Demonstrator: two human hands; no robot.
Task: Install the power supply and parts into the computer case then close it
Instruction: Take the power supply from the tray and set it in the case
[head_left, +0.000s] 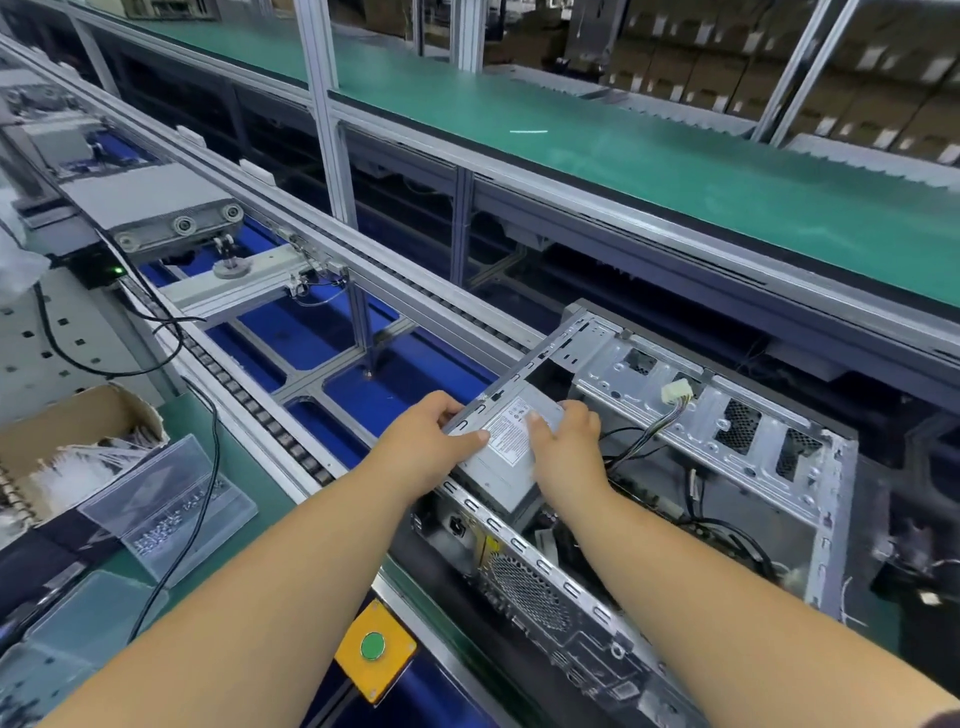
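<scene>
An open grey computer case (737, 415) lies on its side on the conveyor, inner side up. The grey power supply (501, 470), with a white label on top, sits in the case's near-left corner. My left hand (431, 439) grips the case's left rim there, thumb lying on the supply's label. My right hand (563, 439) rests on top of the supply with its fingers curled over the far edge. A cable bundle with a white connector (675, 391) runs from the supply over the drive cage.
A yellow box with a green button (374, 647) sits at the near conveyor rail. Left of me are clear plastic screw boxes (171, 512), a cardboard box (67, 441) and black cables. A green belt (675, 156) runs across the back.
</scene>
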